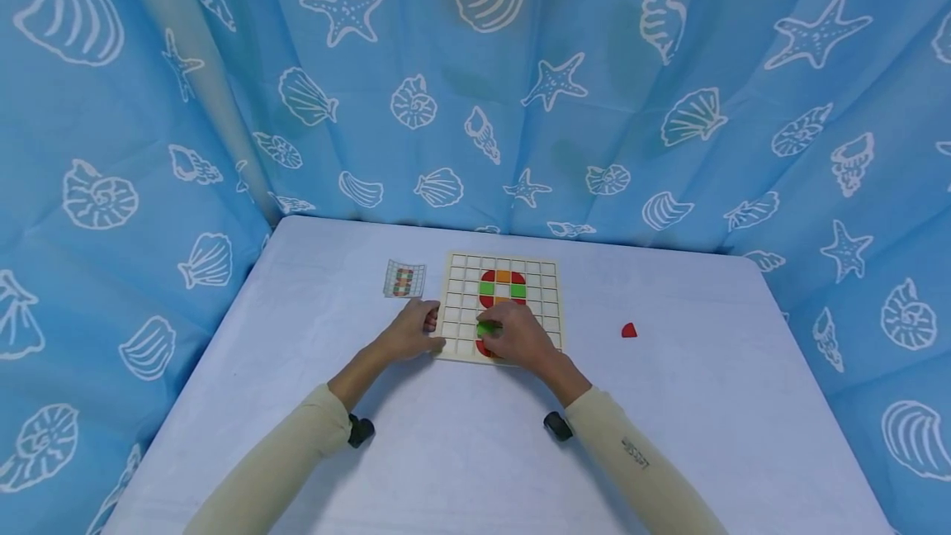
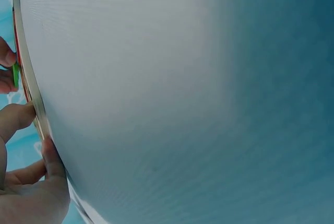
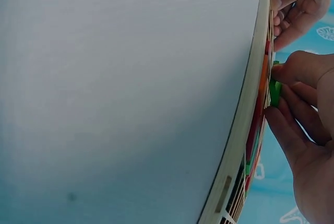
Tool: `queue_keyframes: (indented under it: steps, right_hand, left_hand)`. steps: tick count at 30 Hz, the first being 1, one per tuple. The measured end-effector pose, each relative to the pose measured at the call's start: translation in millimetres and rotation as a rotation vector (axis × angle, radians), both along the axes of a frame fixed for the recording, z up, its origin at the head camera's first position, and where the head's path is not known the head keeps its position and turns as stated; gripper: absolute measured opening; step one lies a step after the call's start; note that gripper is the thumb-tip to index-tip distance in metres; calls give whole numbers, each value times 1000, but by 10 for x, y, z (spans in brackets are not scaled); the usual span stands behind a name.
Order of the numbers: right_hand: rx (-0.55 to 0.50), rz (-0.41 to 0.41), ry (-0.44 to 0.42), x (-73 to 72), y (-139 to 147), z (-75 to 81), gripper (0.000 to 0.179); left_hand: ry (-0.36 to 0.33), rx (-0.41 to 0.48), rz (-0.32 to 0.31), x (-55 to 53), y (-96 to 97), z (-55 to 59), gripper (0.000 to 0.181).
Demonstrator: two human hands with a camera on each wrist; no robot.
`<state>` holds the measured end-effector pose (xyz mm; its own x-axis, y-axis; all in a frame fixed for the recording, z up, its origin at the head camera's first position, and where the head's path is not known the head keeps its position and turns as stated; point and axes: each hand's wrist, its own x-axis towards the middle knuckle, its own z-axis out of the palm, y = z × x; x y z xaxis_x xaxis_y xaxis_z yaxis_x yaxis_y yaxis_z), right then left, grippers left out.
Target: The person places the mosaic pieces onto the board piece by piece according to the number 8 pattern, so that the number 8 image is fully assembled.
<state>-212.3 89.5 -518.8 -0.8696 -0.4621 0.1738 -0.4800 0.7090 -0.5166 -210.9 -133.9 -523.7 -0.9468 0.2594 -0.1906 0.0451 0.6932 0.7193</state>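
A square wooden grid board (image 1: 456, 312) lies on the white table, with red, orange and green tiles set in it. My left hand (image 1: 410, 330) is at the board's near left side, holding its edge with thumb and fingers; in the left wrist view, the left hand's fingertips (image 2: 50, 151) meet the wooden rim. Over the grid's lower middle, my right hand (image 1: 516, 335) pinches a green tile (image 1: 485, 329) between thumb and fingers. Seen from the right wrist, this green tile (image 3: 275, 92) stands tilted at the board's face. My right hand partly covers the lower tiles.
A small pattern card (image 1: 404, 279) with a printed grid and coloured shapes lies left of the board. One loose red rounded tile (image 1: 629, 330) sits on the table to the right. A blue curtain (image 1: 461, 106) with shell prints stands behind the white tabletop (image 1: 713, 370).
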Motion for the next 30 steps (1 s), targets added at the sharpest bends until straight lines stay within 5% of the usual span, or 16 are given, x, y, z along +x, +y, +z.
queue_keyframes:
  steps: [25,30]
  right_hand:
    - [20,53,26,9,-15,-38,20]
    - [-26,12,51,23,48,-19,23]
  left_hand:
    - [19,13,-21,1,-13,-7,69]
    - [20,27,-24,-9,-10,6,68]
